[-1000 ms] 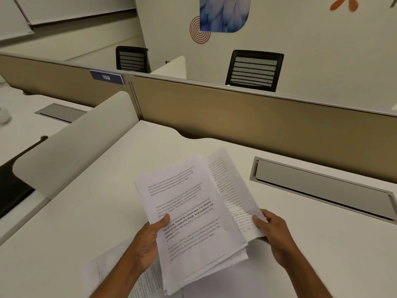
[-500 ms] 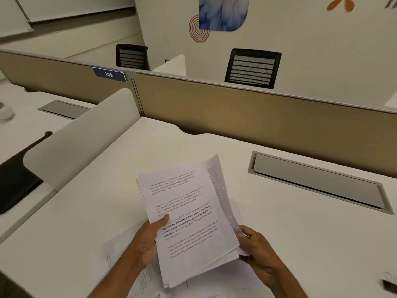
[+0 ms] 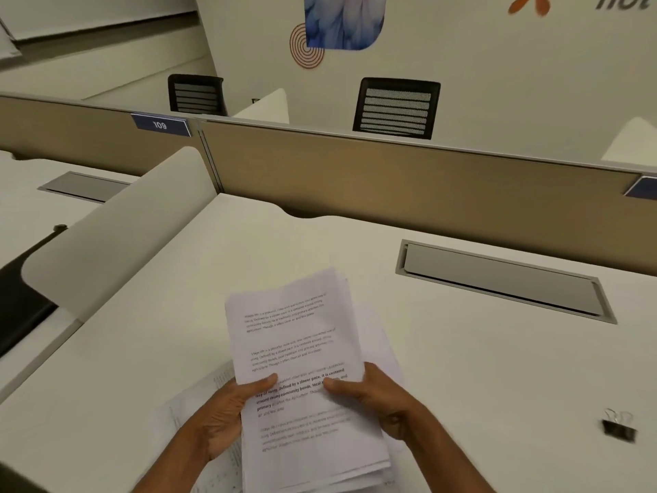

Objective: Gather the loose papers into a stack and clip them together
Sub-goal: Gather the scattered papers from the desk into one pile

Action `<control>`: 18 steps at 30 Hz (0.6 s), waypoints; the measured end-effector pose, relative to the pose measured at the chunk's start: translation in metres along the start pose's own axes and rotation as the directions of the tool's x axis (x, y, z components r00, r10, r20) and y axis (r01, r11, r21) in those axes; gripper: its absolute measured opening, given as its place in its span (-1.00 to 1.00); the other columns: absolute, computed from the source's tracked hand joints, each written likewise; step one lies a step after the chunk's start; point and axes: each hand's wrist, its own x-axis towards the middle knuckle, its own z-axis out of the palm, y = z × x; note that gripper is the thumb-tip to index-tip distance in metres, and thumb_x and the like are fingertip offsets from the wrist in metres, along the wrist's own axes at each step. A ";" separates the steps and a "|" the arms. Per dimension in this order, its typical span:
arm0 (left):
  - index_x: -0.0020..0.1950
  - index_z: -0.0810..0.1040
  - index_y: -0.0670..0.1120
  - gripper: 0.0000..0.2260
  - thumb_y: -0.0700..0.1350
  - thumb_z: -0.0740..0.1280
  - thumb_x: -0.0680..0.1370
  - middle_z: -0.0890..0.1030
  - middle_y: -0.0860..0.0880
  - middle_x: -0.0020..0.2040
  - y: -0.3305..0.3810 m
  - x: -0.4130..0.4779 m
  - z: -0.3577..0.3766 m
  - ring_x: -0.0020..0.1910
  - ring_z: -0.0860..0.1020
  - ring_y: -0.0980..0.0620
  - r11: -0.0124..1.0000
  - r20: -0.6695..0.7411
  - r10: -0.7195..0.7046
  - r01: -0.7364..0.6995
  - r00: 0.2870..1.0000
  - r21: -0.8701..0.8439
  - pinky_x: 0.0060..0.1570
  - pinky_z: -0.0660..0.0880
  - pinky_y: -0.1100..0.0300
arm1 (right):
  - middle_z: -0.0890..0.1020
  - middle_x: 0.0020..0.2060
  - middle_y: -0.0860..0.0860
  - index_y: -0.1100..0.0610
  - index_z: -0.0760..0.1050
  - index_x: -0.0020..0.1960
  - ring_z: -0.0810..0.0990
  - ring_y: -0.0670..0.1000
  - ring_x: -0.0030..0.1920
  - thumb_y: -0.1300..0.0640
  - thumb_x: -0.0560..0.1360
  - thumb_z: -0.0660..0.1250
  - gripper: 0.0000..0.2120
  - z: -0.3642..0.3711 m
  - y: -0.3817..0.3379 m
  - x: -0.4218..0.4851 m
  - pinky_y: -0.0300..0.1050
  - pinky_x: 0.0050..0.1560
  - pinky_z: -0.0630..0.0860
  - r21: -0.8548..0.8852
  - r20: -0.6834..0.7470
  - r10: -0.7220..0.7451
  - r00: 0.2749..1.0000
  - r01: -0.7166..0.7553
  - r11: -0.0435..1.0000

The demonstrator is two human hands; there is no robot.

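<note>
At the bottom centre of the frame, a stack of papers (image 3: 305, 378) was held off the desk (image 3: 462, 368) between both hands, its long axis running from the lower edge up toward frame centre, leaning slightly left. The left hand (image 3: 227, 410) was closed on the stack's left edge, thumb over the printed top sheet; the right hand (image 3: 377, 396) was closed on the right edge likewise. Sheet edges at the lower right corner were seen fanned, not yet flush. One loose sheet (image 3: 199, 407) was noted lying flat on the desk beneath the left hand. A black binder clip (image 3: 619, 426) was recorded at the lower right of the frame, well apart from the stack, on the right hand's side and so nearer to it. Judged: squaring comes next, then a rightward reach. Farther back, a cable tray (image 3: 505, 282) and a partition (image 3: 391, 172) were noted.
</note>
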 end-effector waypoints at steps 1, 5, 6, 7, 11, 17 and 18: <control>0.38 0.63 -0.12 -0.58 -0.27 0.49 0.52 0.70 -0.22 0.29 0.000 -0.001 0.000 0.24 0.69 -0.26 1.000 -0.001 0.000 0.000 1.000 0.030 0.11 0.69 -0.12 | 0.70 0.27 0.08 0.13 0.59 0.36 0.68 0.12 0.28 0.06 0.47 0.57 -0.51 0.003 0.000 0.002 0.02 0.30 0.61 -0.005 0.014 0.001 1.000 -0.001 1.000; 0.40 0.59 -0.14 -0.56 -0.27 0.46 0.51 0.70 -0.23 0.28 0.003 0.000 -0.014 0.25 0.68 -0.28 0.997 -0.093 0.072 -0.069 0.993 0.030 0.29 0.58 -0.21 | 0.76 0.16 -0.01 0.05 0.60 0.33 0.74 0.02 0.15 -0.10 0.46 0.56 -0.50 0.006 0.000 0.005 -0.08 0.12 0.68 -0.087 -0.082 0.007 0.997 -0.014 0.996; 0.40 0.60 -0.13 -0.56 -0.26 0.46 0.51 0.70 -0.22 0.30 0.005 0.000 -0.019 0.26 0.66 -0.28 0.995 -0.120 0.101 -0.099 0.988 0.019 0.37 0.52 -0.23 | 0.77 0.07 0.00 0.05 0.60 0.30 0.76 0.01 0.06 -0.14 0.44 0.55 -0.49 0.003 0.002 0.005 -0.15 0.00 0.68 -0.145 -0.234 -0.016 0.972 -0.018 0.989; 0.39 0.60 -0.12 -0.56 -0.25 0.46 0.51 0.70 -0.21 0.30 0.008 0.000 -0.023 0.27 0.66 -0.27 0.991 -0.148 0.131 -0.132 0.980 0.006 0.40 0.48 -0.24 | 0.76 0.02 0.03 0.08 0.58 0.29 0.74 0.01 -0.01 -0.14 0.44 0.54 -0.50 -0.003 0.005 0.005 -0.13 -0.05 0.67 -0.231 -0.427 -0.066 0.902 -0.038 0.972; 0.33 0.64 -0.02 -0.65 -0.28 0.41 0.58 0.72 -0.14 0.28 0.020 -0.004 -0.037 0.27 0.65 -0.20 0.964 -0.259 0.238 -0.259 0.936 -0.051 0.37 0.49 -0.15 | 0.53 0.32 0.15 0.07 0.33 0.48 0.51 0.18 0.34 -0.15 0.49 0.48 -0.32 -0.034 0.021 0.003 0.15 0.28 0.51 -0.600 -0.730 -0.236 0.642 -0.435 0.671; 0.43 0.59 -0.05 -0.64 -0.25 0.35 0.64 0.64 -0.17 0.38 0.036 -0.004 -0.055 0.33 0.60 -0.17 0.914 -0.349 0.244 -0.334 0.905 -0.229 0.10 0.67 -0.05 | 0.32 0.40 0.14 0.05 0.13 0.55 0.35 0.19 0.42 -0.23 0.41 0.51 -0.10 -0.034 0.038 0.007 0.23 0.29 0.47 -0.634 -0.745 -0.109 0.658 -0.647 0.422; 0.44 0.58 -0.07 -0.64 -0.24 0.34 0.64 0.63 -0.19 0.40 0.038 -0.004 -0.058 0.34 0.59 -0.16 0.906 -0.361 0.218 -0.325 0.907 -0.271 0.08 0.67 -0.07 | 0.33 0.40 0.15 0.07 0.14 0.54 0.37 0.19 0.42 -0.21 0.40 0.52 -0.10 -0.034 0.036 0.008 0.22 0.29 0.49 -0.622 -0.749 -0.097 0.655 -0.646 0.443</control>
